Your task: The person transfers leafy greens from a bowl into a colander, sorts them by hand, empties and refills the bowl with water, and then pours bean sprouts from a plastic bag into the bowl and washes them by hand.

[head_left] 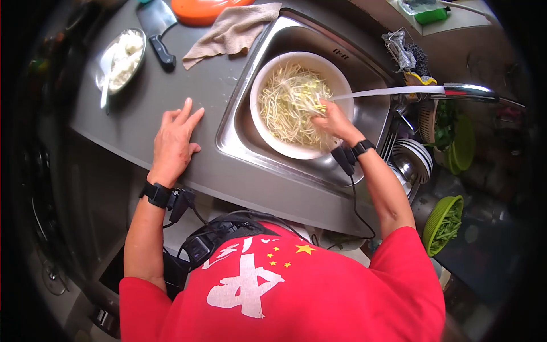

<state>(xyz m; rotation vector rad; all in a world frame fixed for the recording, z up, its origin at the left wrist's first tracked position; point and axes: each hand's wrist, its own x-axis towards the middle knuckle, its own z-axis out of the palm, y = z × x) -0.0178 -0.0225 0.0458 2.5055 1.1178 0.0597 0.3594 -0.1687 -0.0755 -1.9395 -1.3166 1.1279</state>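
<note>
My left hand rests on the grey counter, fingers stretched out and apart, holding nothing. My right hand reaches over the rim of a white bowl, its fingers closed on some bean sprouts, with the fingertips partly hidden among them. Pale bean sprouts with yellow heads fill much of the bowl. The bowl sits inside a steel sink. Beside my right hand, a whitish stream from the faucet runs toward the bowl's right side.
Left of the sink lie a beige cloth, a cleaver and a dish of white food with a spoon. Stacked plates and a green basket of green beans stand at the right. Cables hang from both wrists.
</note>
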